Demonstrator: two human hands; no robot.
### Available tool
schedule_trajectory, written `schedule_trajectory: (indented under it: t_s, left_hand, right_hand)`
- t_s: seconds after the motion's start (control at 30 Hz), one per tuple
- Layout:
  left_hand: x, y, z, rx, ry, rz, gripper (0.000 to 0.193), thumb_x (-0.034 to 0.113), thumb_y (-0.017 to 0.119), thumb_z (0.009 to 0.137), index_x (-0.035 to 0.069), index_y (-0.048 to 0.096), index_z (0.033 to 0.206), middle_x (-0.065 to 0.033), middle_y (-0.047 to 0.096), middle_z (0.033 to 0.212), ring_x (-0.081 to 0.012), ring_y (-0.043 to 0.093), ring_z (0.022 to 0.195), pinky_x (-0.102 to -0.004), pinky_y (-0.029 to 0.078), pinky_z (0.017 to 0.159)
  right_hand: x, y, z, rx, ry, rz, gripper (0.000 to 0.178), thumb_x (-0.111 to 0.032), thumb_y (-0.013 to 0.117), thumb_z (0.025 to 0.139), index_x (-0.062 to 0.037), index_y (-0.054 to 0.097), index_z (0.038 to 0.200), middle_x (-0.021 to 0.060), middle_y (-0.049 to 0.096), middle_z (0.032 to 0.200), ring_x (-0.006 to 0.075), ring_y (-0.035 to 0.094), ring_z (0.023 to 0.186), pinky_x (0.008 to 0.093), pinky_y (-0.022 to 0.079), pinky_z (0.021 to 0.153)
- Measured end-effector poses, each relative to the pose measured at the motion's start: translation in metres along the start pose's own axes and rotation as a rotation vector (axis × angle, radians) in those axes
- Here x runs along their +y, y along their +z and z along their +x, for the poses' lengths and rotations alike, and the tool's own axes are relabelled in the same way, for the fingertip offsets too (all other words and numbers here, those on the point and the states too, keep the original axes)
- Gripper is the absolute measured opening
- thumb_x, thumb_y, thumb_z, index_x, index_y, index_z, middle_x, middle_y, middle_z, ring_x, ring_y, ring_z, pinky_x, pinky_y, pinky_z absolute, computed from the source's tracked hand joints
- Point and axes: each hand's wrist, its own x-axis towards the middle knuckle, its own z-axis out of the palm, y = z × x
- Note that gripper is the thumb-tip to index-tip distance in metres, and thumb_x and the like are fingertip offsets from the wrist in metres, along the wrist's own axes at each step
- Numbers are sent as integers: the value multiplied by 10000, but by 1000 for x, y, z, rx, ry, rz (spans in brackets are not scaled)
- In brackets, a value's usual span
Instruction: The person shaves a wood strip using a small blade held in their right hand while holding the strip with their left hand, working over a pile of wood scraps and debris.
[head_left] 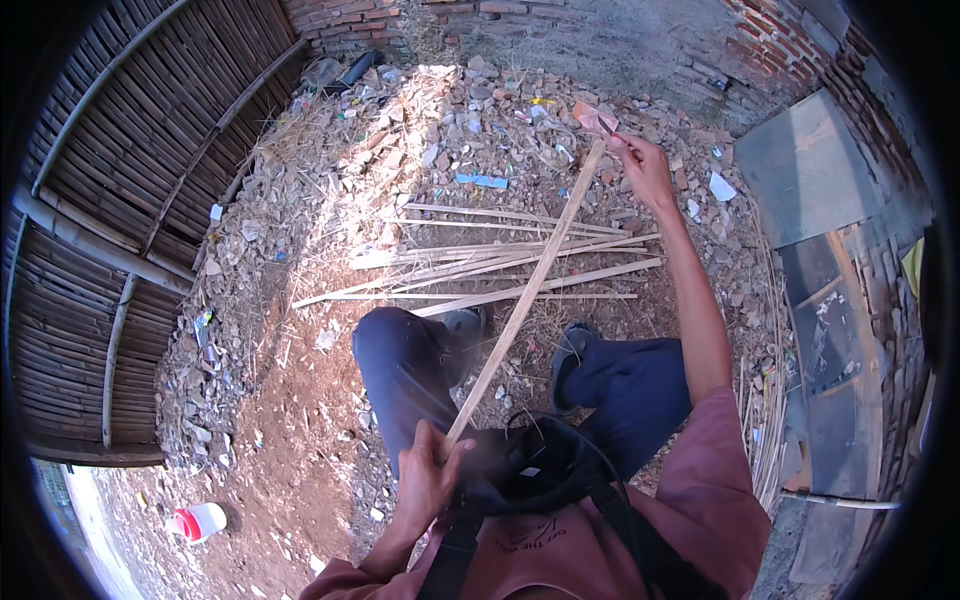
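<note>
A long, pale bamboo strip (530, 288) slants from my lap up and away to the right. Its near end is gripped in my left hand (428, 475), the fingers wrapped round it. Beyond my knees, my right hand (643, 168) is closed on a thin dark knife (606, 126), its handle mostly hidden by the fingers. The knife is close to the strip's far end; whether they touch I cannot tell. Several split bamboo strips (480, 257) lie loosely piled on the ground under the held one, just past my feet.
Rubble and litter (480, 120) cover the ground up to a brick wall (600, 45). A bamboo-slat fence (110, 330) stands at left. Boards and sheets (815, 165) lean at right. A white container with a red lid (200, 522) lies at the lower left.
</note>
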Motion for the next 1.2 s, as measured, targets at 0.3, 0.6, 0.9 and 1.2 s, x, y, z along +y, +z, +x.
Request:
schedule_trajectory:
  t_s: [0.3,0.6,0.9,1.2]
  left_hand:
    - [-7,-3,27,146,18,-12,319,280,703,1071,12,543,1007,-59,534,630,-157,466,571,-363,393,549]
    - [21,0,64,105,8,-131,266,228,711,1053,-27,648,1091,-91,674,714,-115,596,649,-328,479,610]
    - [47,-3,80,39,130,-399,272,115,728,1027,0,583,1226,-28,688,773,-37,526,682,-249,416,594]
    - [57,-1,87,-93,126,-581,430,39,759,988,42,467,1303,-63,728,968,-42,621,833,-213,473,702]
  right_hand:
    - [83,-43,-10,-702,324,-891,526,-442,795,777,-50,792,1127,208,783,1182,376,751,1122,451,573,999]
    - [66,-62,-17,-674,316,-523,592,-609,734,911,-94,804,1195,196,790,1127,362,762,1054,444,574,938]
    - [-16,-57,-41,-592,212,-743,414,-522,802,858,-185,830,1096,121,802,1041,344,762,993,457,581,887]
    - [-68,-25,-64,-460,-113,214,396,-399,652,1086,-13,652,1179,37,646,922,131,589,839,297,474,754]
